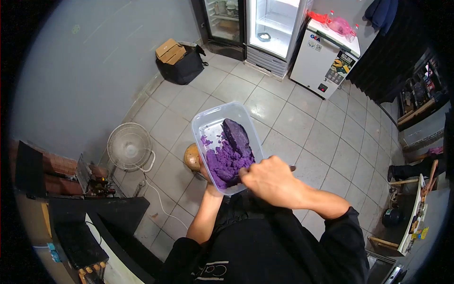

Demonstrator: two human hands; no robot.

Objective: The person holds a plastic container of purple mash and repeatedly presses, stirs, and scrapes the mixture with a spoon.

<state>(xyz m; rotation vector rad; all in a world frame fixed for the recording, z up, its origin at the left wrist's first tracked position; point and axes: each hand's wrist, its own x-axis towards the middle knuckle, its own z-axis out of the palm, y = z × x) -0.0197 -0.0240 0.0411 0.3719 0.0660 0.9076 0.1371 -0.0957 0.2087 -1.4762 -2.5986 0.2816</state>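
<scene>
A clear plastic container (pixel 199 118) is held in front of my body. Crumbled purple mash, apparently purple sweet potato (pixel 222 163), fills its near part. One large dark-skinned purple piece (pixel 236 137) lies along the right side. My left hand (pixel 211 185) is closed on the container's near left side, its fingers mostly hidden underneath. Over the near right corner, my right hand (pixel 268 182) makes a fist around a utensil, whose dark handle end (pixel 293 168) pokes out on the right. The utensil's other end is hidden by the hand and mash.
A round wooden stool top (pixel 192 157) shows below the container. A white fan (pixel 129 146) stands left, its cord on the tiled floor. Further off are a black bag with cardboard (pixel 179 66), a lit display fridge (pixel 272 28) and a white freezer (pixel 324 59).
</scene>
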